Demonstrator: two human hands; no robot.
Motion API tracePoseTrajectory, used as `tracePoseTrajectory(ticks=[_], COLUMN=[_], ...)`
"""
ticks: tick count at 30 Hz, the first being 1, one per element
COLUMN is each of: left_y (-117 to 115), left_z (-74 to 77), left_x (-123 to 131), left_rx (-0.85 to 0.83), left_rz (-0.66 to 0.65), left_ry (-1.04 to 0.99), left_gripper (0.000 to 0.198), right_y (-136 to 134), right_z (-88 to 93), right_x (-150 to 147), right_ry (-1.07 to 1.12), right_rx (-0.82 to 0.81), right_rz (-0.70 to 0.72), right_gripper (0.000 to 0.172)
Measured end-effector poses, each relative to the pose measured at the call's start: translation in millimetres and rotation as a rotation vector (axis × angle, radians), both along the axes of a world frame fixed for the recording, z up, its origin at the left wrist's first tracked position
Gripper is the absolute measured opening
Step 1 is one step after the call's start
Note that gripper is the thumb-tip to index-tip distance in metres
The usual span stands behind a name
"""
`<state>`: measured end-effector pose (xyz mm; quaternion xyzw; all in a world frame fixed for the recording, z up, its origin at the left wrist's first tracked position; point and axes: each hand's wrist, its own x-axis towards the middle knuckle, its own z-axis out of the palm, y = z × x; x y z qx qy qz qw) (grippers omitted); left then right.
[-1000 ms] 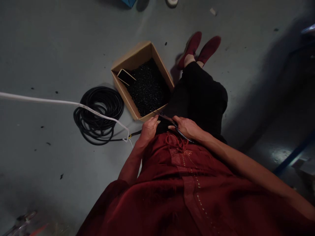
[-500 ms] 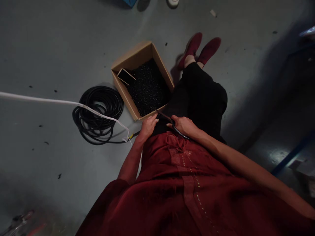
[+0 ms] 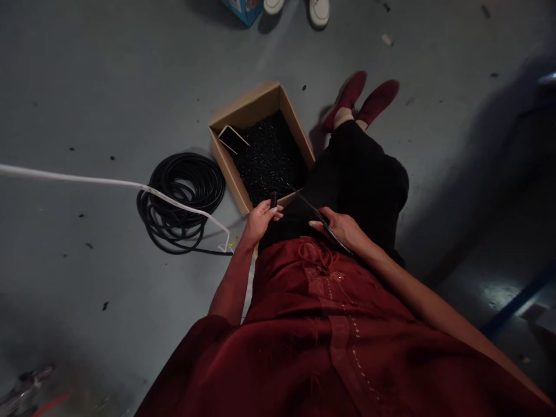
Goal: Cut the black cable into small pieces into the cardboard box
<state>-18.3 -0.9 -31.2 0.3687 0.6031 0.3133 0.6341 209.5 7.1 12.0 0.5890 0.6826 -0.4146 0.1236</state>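
Note:
My left hand (image 3: 259, 221) is closed on a short black ribbed piece (image 3: 273, 199), pinched upright at the fingertips by the box's near edge. In my right hand (image 3: 341, 227) is a long, thin dark tool (image 3: 310, 207) that looks like scissors; its tip points toward the box and its dark handle runs back along the palm. The cardboard box (image 3: 231, 180) stands on the floor, with many small black pieces (image 3: 267, 153) in it. A coil of black cable (image 3: 182, 202) lies left of the box, its end passing behind my left wrist.
A white cord (image 3: 78, 178) stretches in from the left to near my left wrist, beside a bit of yellow. A phone-like dark slab (image 3: 233, 139) leans inside the box. Another person's white shoes (image 3: 319, 13) and a blue box (image 3: 245, 10) are at the top.
My left hand has turned, and the black piece now shows upright in its fingers. My right hand with the tool has drawn away to the right. The view has shifted slightly.

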Motion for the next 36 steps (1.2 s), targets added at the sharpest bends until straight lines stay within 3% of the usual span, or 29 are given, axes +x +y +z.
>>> tracePoseTrajectory(ticks=[8,15,24,36], left_y=[-3,-3,-5,-8], left_z=[-4.8,-0.9,7.8,3.1], left_x=[4,4,13,15], left_rx=[0.014,0.075,0.082,0.348], left_rz=[0.078,-0.038,-0.091,-0.282], left_ry=[0.013,0.153,0.302,0.599], left_gripper=[0.046,0.035,0.04,0.033], right_y=[-1,-3,-1,-1], right_z=[11.1,10.8,18.7,17.3], right_x=[1,0,-4,-3], right_ry=[0.049,0.057,0.013,0.018], right_rx=[0.004,-0.005,-0.001,0.014], right_rz=[0.073,0.13,0.169,0.178], right_gripper=[0.047,0.045,0.049,0.05])
